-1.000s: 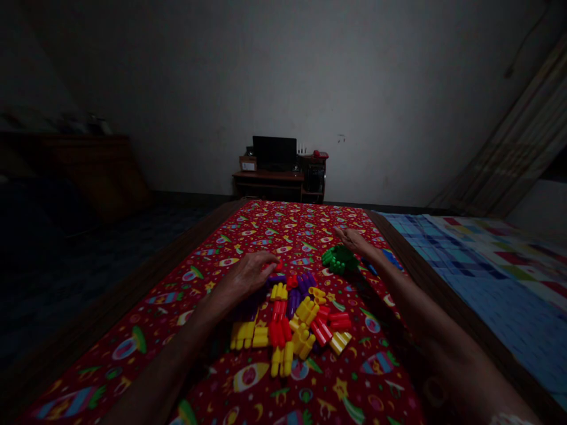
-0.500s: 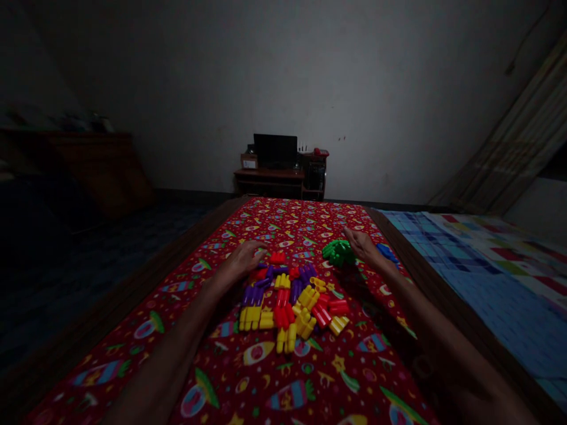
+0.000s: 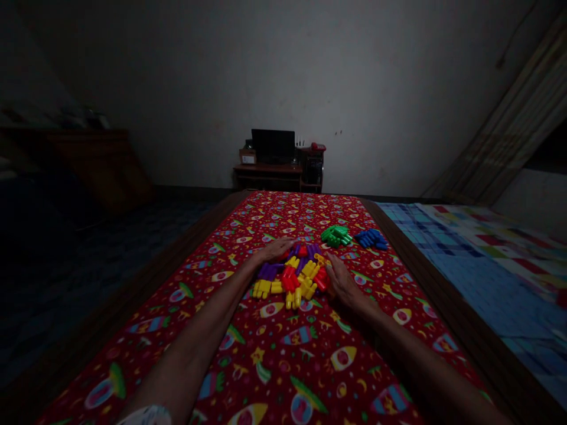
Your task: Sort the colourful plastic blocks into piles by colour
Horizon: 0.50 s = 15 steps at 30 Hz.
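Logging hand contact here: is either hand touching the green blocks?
No, the green blocks lie apart, beyond the left hand and right hand, which rest against the mixed pile.

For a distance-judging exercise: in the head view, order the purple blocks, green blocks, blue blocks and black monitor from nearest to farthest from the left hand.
Left hand:
1. Purple blocks, just below it.
2. Green blocks, ahead right.
3. Blue blocks, farther right.
4. Black monitor, on the far desk.
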Each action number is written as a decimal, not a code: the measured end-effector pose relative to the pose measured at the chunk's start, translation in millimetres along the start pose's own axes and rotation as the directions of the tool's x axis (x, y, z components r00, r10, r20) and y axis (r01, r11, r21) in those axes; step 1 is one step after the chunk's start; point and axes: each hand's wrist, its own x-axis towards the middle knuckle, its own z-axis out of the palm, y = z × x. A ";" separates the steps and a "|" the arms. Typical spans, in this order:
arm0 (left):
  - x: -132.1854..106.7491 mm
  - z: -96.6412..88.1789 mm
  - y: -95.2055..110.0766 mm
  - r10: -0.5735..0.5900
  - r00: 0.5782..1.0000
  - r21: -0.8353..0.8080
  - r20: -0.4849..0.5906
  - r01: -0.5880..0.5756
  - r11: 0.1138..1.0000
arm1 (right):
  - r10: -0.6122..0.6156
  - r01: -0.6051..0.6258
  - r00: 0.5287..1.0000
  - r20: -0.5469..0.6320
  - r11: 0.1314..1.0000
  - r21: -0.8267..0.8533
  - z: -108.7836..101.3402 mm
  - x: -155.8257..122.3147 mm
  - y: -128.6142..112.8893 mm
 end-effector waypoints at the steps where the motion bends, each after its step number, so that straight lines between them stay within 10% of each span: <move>1: -0.8 0.0 7.0 0.023 0.999 -0.008 0.029 -0.023 1.000 | 0.009 -0.008 1.000 -0.019 1.000 0.025 4.7 7.4 -5.8; 8: -32.6 -13.1 30.3 0.101 0.986 -0.018 0.136 -0.099 0.995 | 0.097 -0.098 0.995 0.011 0.981 0.168 21.1 30.7 -28.3; 15: -73.1 -18.0 28.0 0.118 0.992 0.140 -0.034 -0.112 0.984 | -0.089 0.032 0.984 0.157 0.942 0.333 18.4 30.4 -42.7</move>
